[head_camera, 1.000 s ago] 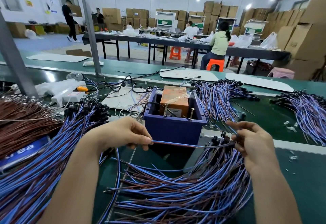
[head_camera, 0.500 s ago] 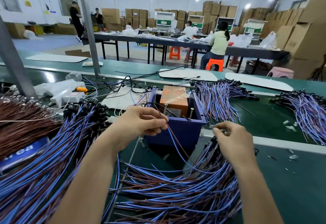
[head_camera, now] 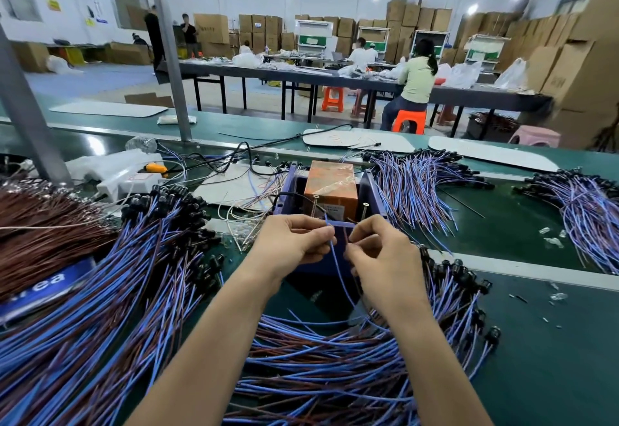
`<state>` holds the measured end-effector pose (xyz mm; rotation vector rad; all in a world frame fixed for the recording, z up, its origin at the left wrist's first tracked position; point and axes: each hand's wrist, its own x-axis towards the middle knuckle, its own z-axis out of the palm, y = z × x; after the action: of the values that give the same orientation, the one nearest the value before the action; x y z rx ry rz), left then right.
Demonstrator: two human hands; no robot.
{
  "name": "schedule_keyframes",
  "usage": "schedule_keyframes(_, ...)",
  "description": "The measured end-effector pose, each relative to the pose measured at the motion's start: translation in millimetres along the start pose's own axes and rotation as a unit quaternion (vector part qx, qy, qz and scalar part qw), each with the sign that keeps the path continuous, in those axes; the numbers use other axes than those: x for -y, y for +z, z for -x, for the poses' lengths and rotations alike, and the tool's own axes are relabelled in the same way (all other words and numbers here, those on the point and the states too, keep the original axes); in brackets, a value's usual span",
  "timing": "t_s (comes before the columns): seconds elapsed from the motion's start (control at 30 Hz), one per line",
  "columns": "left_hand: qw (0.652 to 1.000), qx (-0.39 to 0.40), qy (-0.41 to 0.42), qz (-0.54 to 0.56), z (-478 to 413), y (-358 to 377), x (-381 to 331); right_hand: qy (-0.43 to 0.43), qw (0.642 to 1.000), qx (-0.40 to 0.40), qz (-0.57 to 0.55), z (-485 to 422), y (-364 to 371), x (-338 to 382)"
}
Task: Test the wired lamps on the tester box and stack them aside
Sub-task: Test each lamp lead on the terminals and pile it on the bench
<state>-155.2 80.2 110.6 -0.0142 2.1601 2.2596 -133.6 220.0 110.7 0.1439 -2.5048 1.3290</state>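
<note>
The tester box (head_camera: 371, 191), a dark blue bin holding an orange block (head_camera: 330, 181) and two upright screws (head_camera: 364, 212), stands at the middle of the green bench. My left hand (head_camera: 291, 241) and my right hand (head_camera: 378, 251) meet right in front of its near wall. Each pinches an end of one wired lamp's blue-and-brown lead (head_camera: 338, 268), which loops down between them. Whether the wire ends touch the screws cannot be told. A heap of wired lamps (head_camera: 335, 368) lies under my forearms, a larger heap (head_camera: 100, 291) spreads at the left.
More lamp bundles lie at the right (head_camera: 412, 187) and far right (head_camera: 586, 211). Brown wires (head_camera: 40, 234) are piled at the left edge, beside a white device (head_camera: 124, 184) and black cables. A grey post (head_camera: 167, 50) rises behind. People work at tables beyond.
Both hands have come together in front of the box. The lead, earlier stretched flat between them, now hangs in a loop; my right hand rose from the heap.
</note>
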Motion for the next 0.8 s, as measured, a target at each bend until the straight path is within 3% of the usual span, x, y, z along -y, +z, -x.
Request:
schedule_keyframes(0.2,0.998,-0.047,-0.03,-0.004,-4.5,-3.2,8.5,0.06,0.996,0.021,0.056,-2.5,-5.9,-6.6)
schedule_keyframes(0.8,0.998,-0.047,-0.051,0.001,-9.0,-9.0,9.9,0.116,0.989,0.043,0.081,-3.1,-10.4,-3.0)
